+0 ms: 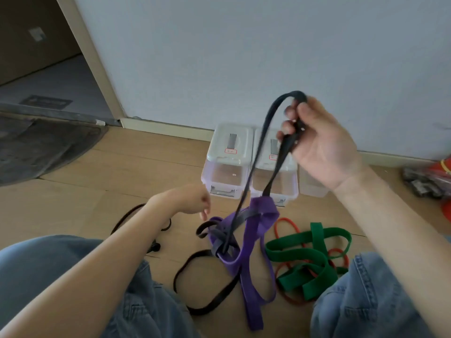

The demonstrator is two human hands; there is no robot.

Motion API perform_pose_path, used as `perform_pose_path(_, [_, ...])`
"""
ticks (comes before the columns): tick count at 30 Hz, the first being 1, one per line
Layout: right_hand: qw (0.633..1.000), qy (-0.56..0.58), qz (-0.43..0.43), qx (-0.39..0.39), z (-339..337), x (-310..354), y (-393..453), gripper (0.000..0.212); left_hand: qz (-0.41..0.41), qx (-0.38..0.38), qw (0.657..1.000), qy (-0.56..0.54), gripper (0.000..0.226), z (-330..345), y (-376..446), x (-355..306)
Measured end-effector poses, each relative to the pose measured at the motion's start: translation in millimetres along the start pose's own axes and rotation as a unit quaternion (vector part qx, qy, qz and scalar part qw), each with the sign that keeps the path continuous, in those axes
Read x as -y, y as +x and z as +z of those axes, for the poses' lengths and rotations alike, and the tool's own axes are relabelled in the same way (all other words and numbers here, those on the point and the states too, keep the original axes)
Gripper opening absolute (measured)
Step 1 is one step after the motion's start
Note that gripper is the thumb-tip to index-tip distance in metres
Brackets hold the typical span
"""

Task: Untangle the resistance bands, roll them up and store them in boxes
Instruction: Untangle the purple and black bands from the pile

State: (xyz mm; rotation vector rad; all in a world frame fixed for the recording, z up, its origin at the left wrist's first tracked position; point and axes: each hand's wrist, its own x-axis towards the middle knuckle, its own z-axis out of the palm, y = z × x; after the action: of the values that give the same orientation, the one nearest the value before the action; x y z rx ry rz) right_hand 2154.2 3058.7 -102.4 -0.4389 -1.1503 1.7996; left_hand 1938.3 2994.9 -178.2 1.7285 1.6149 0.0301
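Stage: early, nothing rolled or boxed. My right hand (324,145) grips the black band (258,152) at 1 o'clock, knotted into purple band (246,254); left hand (192,198) released; boxes (228,159) closed.

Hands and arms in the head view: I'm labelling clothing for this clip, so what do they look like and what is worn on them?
Both the left hand and the right hand are bare, with no gloves. No rings, watch or wristband show. Both forearms are uncovered to the picture's edge, so no sleeves appear. Blue denim jeans cover the legs below them.
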Motion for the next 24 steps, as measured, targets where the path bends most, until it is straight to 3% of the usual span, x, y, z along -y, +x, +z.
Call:
perform_pose_path(2, [0.999,-0.027,0.014,-0.030,-11.6,7.6,-2.3,0.005,-0.007,-0.065,0.987,-0.144,0.021,-16.3,-5.3,0.4])
perform_pose_path(4, [0.996,-0.061,0.069,-0.005,-14.3,1.0,-7.6,0.007,0.050,-0.122,0.958,-0.255,0.007,-32.7,-5.5,-1.2])
perform_pose_path(7, [0.979,-0.110,0.149,0.080,-1.0,-17.7,-14.0,0.010,0.138,-0.031,0.959,-0.244,0.045,-16.0,-1.2,-25.2])
perform_pose_path(10, [0.986,-0.087,0.127,0.069,1.8,-16.3,-11.6,0.014,0.162,-0.041,0.935,-0.313,0.020,15.3,13.6,-45.3])
perform_pose_path(11, [0.991,-0.072,0.109,0.043,-0.9,-12.8,-10.5,0.016,0.146,-0.054,0.941,-0.301,0.013,20.0,17.8,-41.6])
perform_pose_path(14, [0.997,-0.038,0.064,-0.022,-11.6,-3.4,-7.0,0.029,0.071,-0.011,0.994,-0.080,0.018,23.2,16.9,-16.2])
perform_pose_path(16, [0.992,-0.100,0.071,-0.042,-22.6,-0.4,-6.1,0.027,0.027,-0.030,0.998,-0.046,0.022,13.9,11.1,-8.8])
perform_pose_path(18, [0.954,-0.264,0.140,-0.007,-32.0,2.7,-8.8,0.009,0.030,-0.137,0.974,-0.177,0.027,-11.4,0.2,-18.0])
perform_pose_path(19, [0.917,-0.347,0.196,0.028,-34.1,1.0,-11.6,0.014,0.062,-0.190,0.940,-0.275,0.029,-29.1,-8.5,-25.2])
perform_pose_path(20, [0.882,-0.400,0.242,0.060,-34.6,-2.7,-14.4,0.033,0.115,-0.213,0.898,-0.367,0.028,-47.4,-19.6,-34.8])
perform_pose_path(21, [0.868,-0.415,0.262,0.081,-32.7,-8.2,-16.5,0.050,0.168,-0.209,0.864,-0.426,0.026,-62.2,-30.0,-45.6])
perform_pose_path(22, [0.875,-0.396,0.262,0.088,-27.3,-14.1,-17.9,0.062,0.206,-0.196,0.850,-0.444,0.023,-70.0,-38.0,-55.3])
perform_pose_path(24, [0.897,-0.340,0.254,0.120,-13.2,-25.1,-17.9,0.073,0.227,-0.177,0.866,-0.409,0.020,-68.2,-43.8,-68.5])
